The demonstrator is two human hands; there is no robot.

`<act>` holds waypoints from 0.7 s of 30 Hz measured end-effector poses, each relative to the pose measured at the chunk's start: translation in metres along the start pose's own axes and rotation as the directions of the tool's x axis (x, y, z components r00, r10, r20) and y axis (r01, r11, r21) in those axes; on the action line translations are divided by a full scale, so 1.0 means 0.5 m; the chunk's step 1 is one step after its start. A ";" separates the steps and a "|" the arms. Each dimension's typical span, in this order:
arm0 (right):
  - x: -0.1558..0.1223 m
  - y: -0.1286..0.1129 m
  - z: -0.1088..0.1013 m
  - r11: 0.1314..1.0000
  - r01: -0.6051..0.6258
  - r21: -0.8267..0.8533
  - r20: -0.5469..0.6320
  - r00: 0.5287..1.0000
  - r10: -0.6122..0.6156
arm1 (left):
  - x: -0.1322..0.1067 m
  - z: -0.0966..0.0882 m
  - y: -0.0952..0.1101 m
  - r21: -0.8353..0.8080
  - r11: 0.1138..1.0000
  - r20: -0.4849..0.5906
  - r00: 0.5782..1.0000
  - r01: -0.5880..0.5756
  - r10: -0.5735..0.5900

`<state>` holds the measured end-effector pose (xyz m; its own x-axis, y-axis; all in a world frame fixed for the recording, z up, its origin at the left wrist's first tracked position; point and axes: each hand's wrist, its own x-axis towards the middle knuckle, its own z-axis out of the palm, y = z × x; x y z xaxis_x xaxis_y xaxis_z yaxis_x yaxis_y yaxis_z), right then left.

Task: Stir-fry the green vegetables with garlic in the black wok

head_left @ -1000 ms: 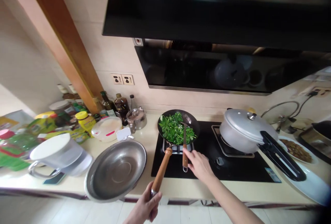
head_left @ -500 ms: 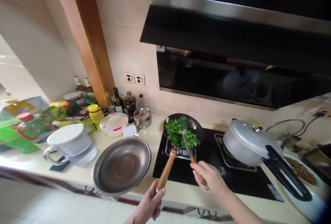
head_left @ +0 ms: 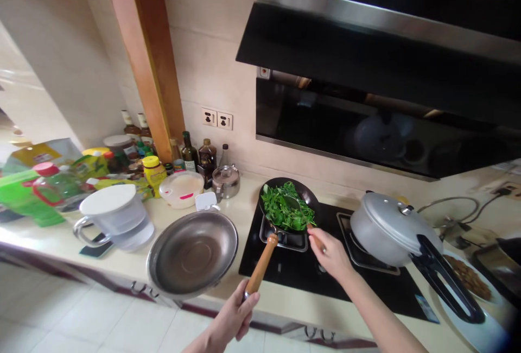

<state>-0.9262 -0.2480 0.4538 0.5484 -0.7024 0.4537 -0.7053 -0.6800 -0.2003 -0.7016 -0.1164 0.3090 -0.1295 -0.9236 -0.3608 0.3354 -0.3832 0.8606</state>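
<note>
My left hand (head_left: pixel 236 308) is closed round the end of the wooden handle of a dark wok (head_left: pixel 310 196), which rests on the left burner. Chopped leafy greens (head_left: pixel 273 205) fill much of the wok. A spatula (head_left: pixel 292 202) reaches into them, its blade partly buried among the leaves. Around its wooden handle my right hand (head_left: pixel 330 252) is closed, close to the wok's right front rim.
An uncovered metal pan (head_left: pixel 193 255) sits left of the black cooktop (head_left: pixel 280 274). On the right burner stands a pressure cooker (head_left: pixel 391 228), its black handle jutting forward. Further left are a water pitcher (head_left: pixel 116 217) and several bottles. Overhead hangs a range hood (head_left: pixel 345 43).
My right hand has moved forward and slightly right, pushing the spatula deeper into the greens. My left hand keeps its hold on the wok handle. The view has shifted slightly.
</note>
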 end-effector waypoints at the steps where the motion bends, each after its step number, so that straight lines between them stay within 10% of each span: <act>1: 0.017 0.016 -0.016 0.997 -0.058 0.057 -0.057 0.996 0.061 | -0.002 0.000 0.001 -0.003 1.000 0.004 1.000 0.004 -0.004; 6: 0.082 0.122 -0.100 0.920 -0.291 0.264 -0.099 0.940 0.326 | -0.003 0.000 -0.002 -0.025 0.999 -0.003 1.000 0.019 -0.019; 10: 0.120 0.214 -0.055 0.524 -0.500 0.689 0.008 0.728 0.685 | 0.010 -0.003 -0.019 -0.055 0.998 -0.025 1.000 0.016 -0.017; 15: 0.110 0.265 0.053 0.175 -0.442 0.880 0.093 0.522 0.848 | 0.023 -0.008 -0.034 -0.078 0.997 -0.049 0.999 0.020 -0.024; 21: 0.096 0.276 -0.002 0.021 -0.378 0.926 0.168 0.460 0.872 | 0.020 -0.009 -0.037 -0.078 0.996 -0.075 0.996 0.044 -0.050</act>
<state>-0.9978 -0.3753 0.4487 -0.2879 -0.9511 -0.1118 0.1938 0.0564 -0.9794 -0.7047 -0.1187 0.2878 -0.0753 -0.9001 -0.4291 0.4015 -0.4213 0.8132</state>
